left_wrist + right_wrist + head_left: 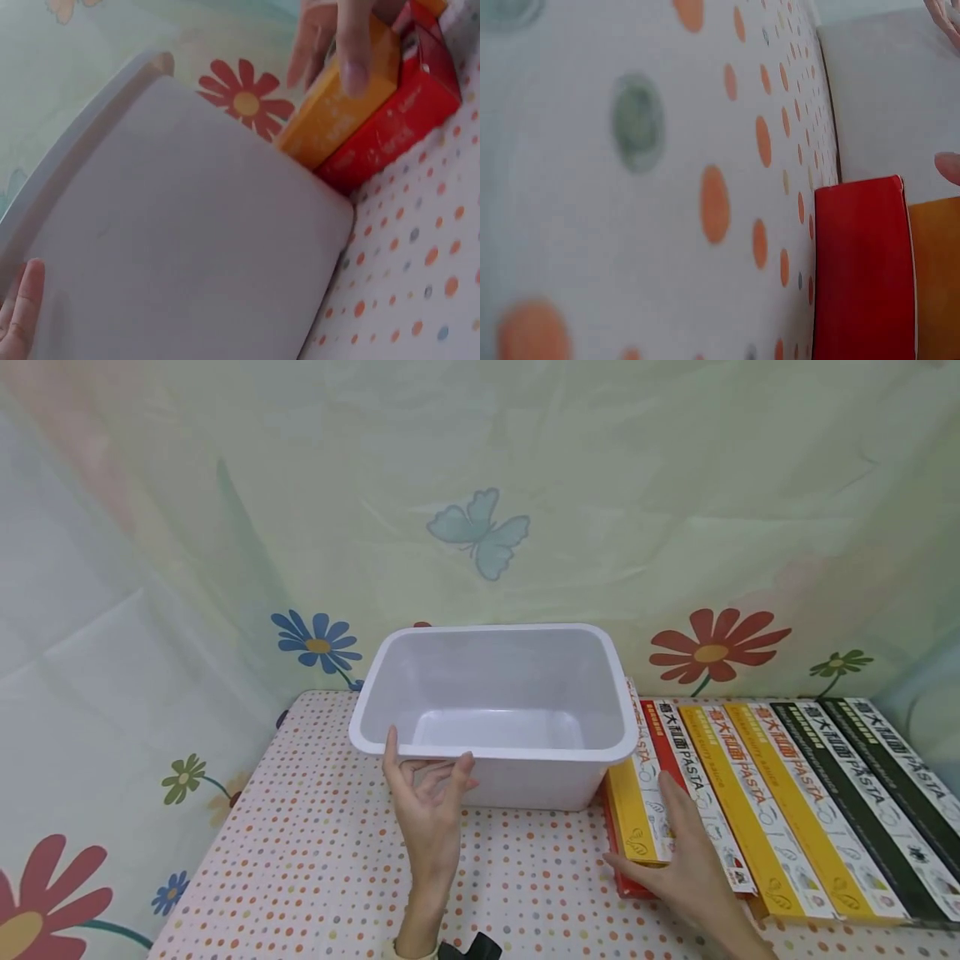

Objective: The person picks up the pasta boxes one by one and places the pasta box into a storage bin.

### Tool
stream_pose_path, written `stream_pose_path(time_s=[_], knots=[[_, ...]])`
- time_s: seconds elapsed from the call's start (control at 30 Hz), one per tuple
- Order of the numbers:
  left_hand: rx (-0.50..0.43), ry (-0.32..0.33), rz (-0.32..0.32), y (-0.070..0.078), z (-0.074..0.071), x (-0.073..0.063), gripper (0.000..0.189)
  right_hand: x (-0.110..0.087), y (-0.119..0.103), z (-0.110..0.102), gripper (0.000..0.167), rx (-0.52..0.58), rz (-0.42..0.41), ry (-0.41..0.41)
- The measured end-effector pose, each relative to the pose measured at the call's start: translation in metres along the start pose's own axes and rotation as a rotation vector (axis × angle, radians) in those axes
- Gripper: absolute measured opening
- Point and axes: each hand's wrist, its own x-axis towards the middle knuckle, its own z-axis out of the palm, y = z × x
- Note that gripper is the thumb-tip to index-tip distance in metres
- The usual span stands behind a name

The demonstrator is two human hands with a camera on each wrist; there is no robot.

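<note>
A white plastic bin (487,752) stands on the dotted tablecloth. My left hand (427,802) is at its front rim, and in the left wrist view the fingers (27,307) lie straight against the bin's outer wall. To the right of the bin, a yellow pasta box (632,806) lies over a red box (632,887). My right hand (693,868) is spread over the near end of the yellow box, thumb on the left and fingers at its white printed face. In the right wrist view, a gap shows between the thumb (949,166) and that box.
Right of these, a row of pasta boxes lies side by side: a red box (701,802), yellow boxes (757,814), and dark green boxes (855,810). A flowered curtain (570,577) hangs behind the table. The bin's right side stands close against the stacked boxes.
</note>
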Motion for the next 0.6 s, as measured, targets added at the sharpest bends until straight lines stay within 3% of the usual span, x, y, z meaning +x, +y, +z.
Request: stream_pose_path(time_s=[0.27, 0.6], knots=[[-0.159, 0.055, -0.007, 0.002, 0.011, 0.001, 0.104, 0.003, -0.005, 0.005, 0.145, -0.010, 0.080, -0.015], [-0.168, 0.158, -0.007, 0.001, 0.024, 0.001, 0.118, 0.000, -0.008, 0.007, 0.147, -0.040, 0.106, 0.002]])
